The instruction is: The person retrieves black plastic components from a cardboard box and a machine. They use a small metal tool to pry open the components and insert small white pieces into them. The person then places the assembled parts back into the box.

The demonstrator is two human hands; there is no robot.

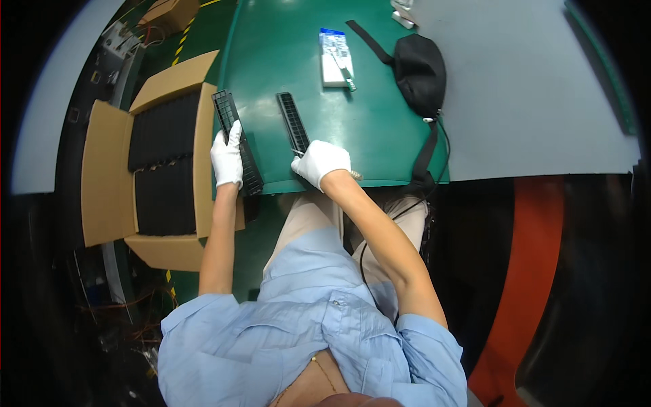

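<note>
My left hand, in a white glove, is closed around long black slotted plastic strips at the left edge of the green mat. Another black slotted strip lies on the mat to the right, pointing away from me. At its near end is my right hand, also gloved in white, its fingers closed on a thin metal-tipped tool. The glove covers most of that tool, so its kind is unclear. Whether the right fingers touch the strip cannot be made out.
An open cardboard box packed with black parts stands left of the green mat. Farther off lie a white-and-blue package with a slim green tool and a black strapped pouch. A dark cable hangs over the near edge.
</note>
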